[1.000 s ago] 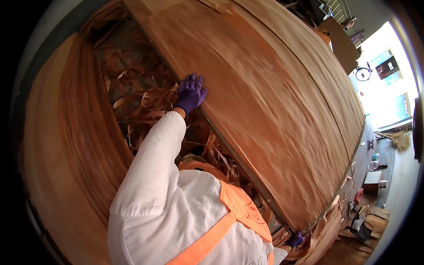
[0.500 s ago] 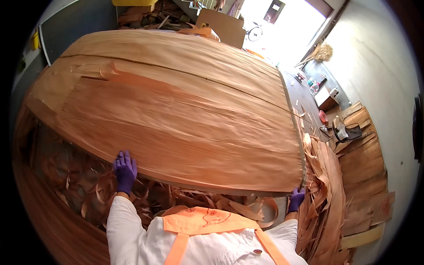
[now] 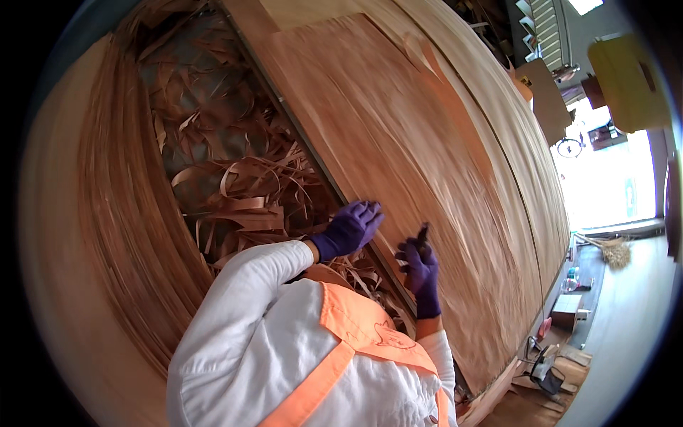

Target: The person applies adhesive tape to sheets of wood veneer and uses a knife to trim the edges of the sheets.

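Observation:
A large reddish-brown wood veneer sheet (image 3: 356, 114) lies across a broad worktop, its near edge running along a straight rim. My left hand (image 3: 348, 229), in a purple glove, rests on that edge with fingers stretched out and nothing gripped. Just to its right, my right hand (image 3: 421, 274), gloved the same way, is closed around a small dark tool (image 3: 425, 233). The tool's tip points away from me over the veneer; its exact kind is too small to make out. A loose, narrow veneer strip (image 3: 459, 114) lies farther back on the surface.
Curled veneer scraps (image 3: 249, 178) litter the floor left of the worktop. Beyond them stands a thick veneer stack (image 3: 124, 185). At the right are a dark chair (image 3: 546, 371), a small box-like cabinet (image 3: 567, 311) and a straw broom (image 3: 615, 252) near a bright doorway.
My view has swung leftward along the worktop. My right hand has left the sheet's right corner, come close to my left, and now shows a dark tool. My left hand still touches the near edge.

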`<state>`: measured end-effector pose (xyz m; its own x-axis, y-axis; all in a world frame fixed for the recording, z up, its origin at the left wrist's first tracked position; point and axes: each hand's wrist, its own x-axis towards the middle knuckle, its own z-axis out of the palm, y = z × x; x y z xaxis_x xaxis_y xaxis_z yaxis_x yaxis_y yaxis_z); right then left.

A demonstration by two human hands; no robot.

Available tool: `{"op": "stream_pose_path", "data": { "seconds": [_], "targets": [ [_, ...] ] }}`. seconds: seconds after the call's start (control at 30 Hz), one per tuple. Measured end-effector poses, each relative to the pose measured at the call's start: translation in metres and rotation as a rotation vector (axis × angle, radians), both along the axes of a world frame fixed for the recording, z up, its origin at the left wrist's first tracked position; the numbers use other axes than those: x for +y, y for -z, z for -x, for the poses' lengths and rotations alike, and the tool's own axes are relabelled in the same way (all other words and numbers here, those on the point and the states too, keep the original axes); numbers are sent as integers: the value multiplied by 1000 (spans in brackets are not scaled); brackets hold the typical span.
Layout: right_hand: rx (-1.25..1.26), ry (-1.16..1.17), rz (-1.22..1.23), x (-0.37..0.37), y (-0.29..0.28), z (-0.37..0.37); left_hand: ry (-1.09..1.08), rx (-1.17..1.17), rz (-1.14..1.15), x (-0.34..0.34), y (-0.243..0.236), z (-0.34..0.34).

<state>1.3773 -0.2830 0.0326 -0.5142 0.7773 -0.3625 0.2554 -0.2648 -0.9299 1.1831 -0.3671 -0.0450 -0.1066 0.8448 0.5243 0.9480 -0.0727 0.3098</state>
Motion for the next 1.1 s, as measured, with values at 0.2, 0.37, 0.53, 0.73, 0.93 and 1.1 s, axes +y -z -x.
{"op": "stream_pose_path", "data": {
  "seconds": [0.2, 0.37, 0.53, 0.73, 0.93, 1.1],
  "targets": [
    [-291, -144, -71, 3, 21, 44, 49, -233, -81, -6, 1, 24],
    [-365, -130, -133, 1, 1, 42, -222, -128, -210, 22, -44, 117],
    [-463, -184, -209, 0, -2, 43, -503, 24, -85, 34, -21, 213],
    [-412, -153, -171, 5, -4, 58, -392, -22, -195, 27, 6, 237],
    [-332, -411, -386, 17, -17, 120, -328, -14, -152, 23, 3, 257],
    [-495, -654, -1081, 33, -24, 196, -326, 28, -172, 23, -5, 263]
  ]
}}
